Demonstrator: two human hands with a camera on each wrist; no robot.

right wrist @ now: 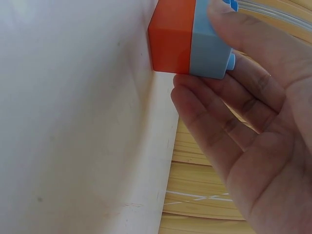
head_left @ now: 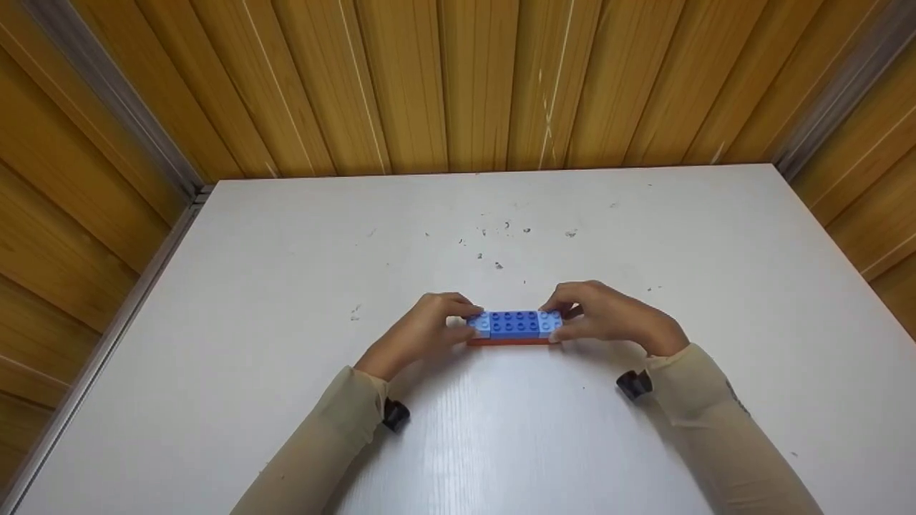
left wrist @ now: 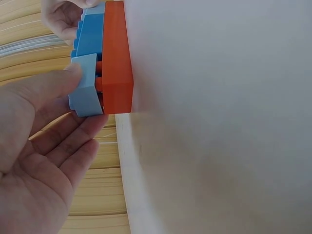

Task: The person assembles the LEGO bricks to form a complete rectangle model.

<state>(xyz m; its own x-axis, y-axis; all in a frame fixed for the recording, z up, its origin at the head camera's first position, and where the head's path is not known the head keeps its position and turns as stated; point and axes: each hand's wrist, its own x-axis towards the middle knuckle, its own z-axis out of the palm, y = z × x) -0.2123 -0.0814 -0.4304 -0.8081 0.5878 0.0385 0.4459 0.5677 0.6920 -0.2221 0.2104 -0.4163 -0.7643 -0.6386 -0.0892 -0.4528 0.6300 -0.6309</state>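
Note:
A long orange-red brick [head_left: 509,342] lies on the white table with a row of blue bricks on top. In the middle of the row sits a darker blue brick [head_left: 514,330]. My left hand [head_left: 418,332] pinches the light blue brick [left wrist: 87,92] at the left end between thumb and fingers. Under that brick a narrow gap shows red studs in the left wrist view. At the right end, another light blue brick [right wrist: 208,51] sits flush on the red one; my right hand [head_left: 615,315] pinches it, thumb on the near side.
The white table [head_left: 286,286] carries small dark scuff marks beyond the hands. Wood-look panels [head_left: 472,86] rise behind its far edge and at both sides. A black wrist camera [head_left: 396,415] sits at the left cuff, another black wrist camera [head_left: 634,385] at the right.

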